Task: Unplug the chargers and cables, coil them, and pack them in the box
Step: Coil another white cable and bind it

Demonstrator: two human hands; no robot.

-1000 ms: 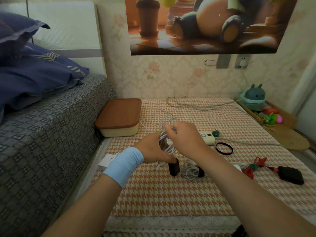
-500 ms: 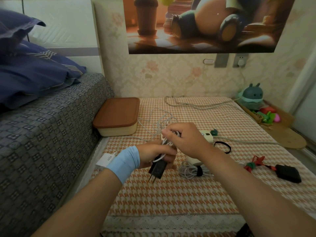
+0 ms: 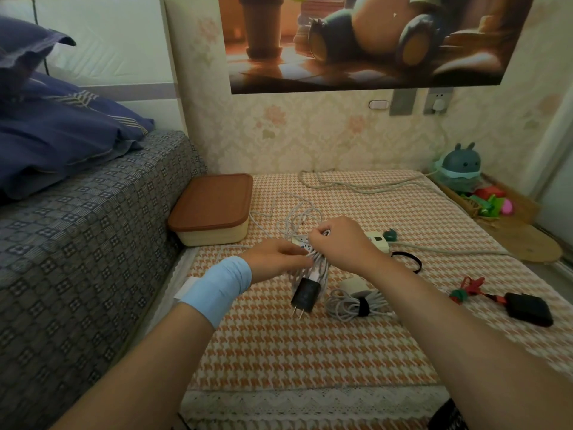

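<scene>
The white cable [image 3: 319,266] sits at the centre of the frame, gathered into a bunch of long loops held up off the checked cloth [image 3: 294,352]. A black charger [image 3: 305,294] hangs from its lower end with the two prongs pointing down and to the left. The left hand [image 3: 276,256], which wears a light blue wristband [image 3: 218,283], comes in from the left, and its fingers are curled round the middle of the bunch. The right hand [image 3: 338,243] is just beside it, upper right of the bunch, and its fingertips pinch the cable at the top of the loops. The two hands nearly touch. The uncoiled end of the same cable trails in loose curls toward the upper middle of the cloth.

Below and to the right of the charger, a coiled cable bundle [image 3: 356,305] bound with a dark strap lies flat, with a white adapter [image 3: 352,283] against its upper edge. A white power strip [image 3: 376,240] shows partly behind the right hand. The box [image 3: 217,237] is cream, closed under a brown lid [image 3: 214,198], and stands left of centre against the bed [image 3: 77,228]. At the far right lie a black adapter [image 3: 528,308] and a red cable [image 3: 468,288].
</scene>
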